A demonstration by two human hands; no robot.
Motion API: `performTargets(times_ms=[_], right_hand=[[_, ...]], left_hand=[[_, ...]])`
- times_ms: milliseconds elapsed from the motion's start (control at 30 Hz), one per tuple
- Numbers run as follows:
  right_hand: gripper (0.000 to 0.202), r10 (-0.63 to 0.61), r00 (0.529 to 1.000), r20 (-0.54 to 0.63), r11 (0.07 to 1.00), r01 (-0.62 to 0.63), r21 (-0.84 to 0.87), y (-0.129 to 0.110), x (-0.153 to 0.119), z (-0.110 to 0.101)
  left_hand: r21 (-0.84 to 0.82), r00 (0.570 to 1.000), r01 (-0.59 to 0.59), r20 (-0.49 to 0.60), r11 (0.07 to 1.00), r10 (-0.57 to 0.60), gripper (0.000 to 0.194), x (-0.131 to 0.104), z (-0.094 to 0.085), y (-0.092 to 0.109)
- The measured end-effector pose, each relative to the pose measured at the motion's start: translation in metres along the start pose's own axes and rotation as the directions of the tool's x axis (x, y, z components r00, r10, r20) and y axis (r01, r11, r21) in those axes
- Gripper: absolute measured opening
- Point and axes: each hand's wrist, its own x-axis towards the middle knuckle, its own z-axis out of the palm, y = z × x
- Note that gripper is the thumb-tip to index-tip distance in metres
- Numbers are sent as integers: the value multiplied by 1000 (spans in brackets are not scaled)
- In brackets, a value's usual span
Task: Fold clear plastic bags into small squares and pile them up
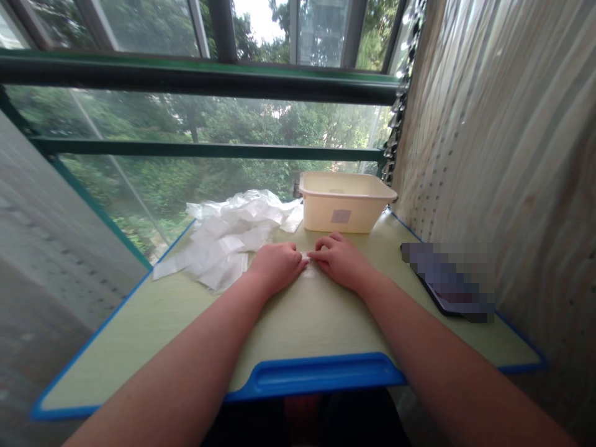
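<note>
Both my hands meet over the middle of the table, a small piece of thin clear plastic (308, 270) between them, possibly a little bag. My left hand (278, 267) is closed, its thumb and fingers pinching the left side of the plastic. From the other side my right hand (342, 259) pinches it with curled fingers. Much of the plastic is hidden by my fingers. Left of my left hand lies a loose heap of white translucent plastic bags (228, 239). Behind my right hand stands a cream plastic bin (344, 211) with a pale label on its front.
The pale green table (307, 329) has a blue rim (326, 372) with a recessed tray at the front. A dark phone-like device (447, 282), partly pixelated, lies at the right. Beyond the table are a green railing (209, 149) and windows; a curtain (503, 124) hangs close on the right.
</note>
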Motion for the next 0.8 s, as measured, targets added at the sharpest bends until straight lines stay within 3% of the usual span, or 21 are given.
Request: performTargets(times_ms=[133, 233, 433, 567, 700, 800], right_hand=[[22, 42, 998, 36, 981, -48, 185, 6, 4, 2], [22, 86, 992, 89, 962, -106, 252, 4, 4, -4], [25, 108, 986, 124, 945, -141, 295, -5, -2, -18], [20, 2, 998, 61, 974, -16, 227, -8, -4, -21], [22, -68, 995, -70, 996, 71, 48, -10, -5, -19], [25, -57, 997, -55, 998, 59, 37, -9, -4, -13]], left_hand=[[8, 999, 25, 21, 1000, -25, 37, 1, -3, 0], [-9, 999, -17, 34, 1000, 17, 30, -3, -8, -2], [-221, 991, -79, 85, 972, 100, 23, -19, -19, -15], [-278, 990, -100, 65, 955, 123, 24, -21, -23, -19], [-122, 999, -41, 23, 992, 44, 26, -19, -17, -14], [-50, 999, -27, -21, 998, 26, 26, -16, -8, -11]])
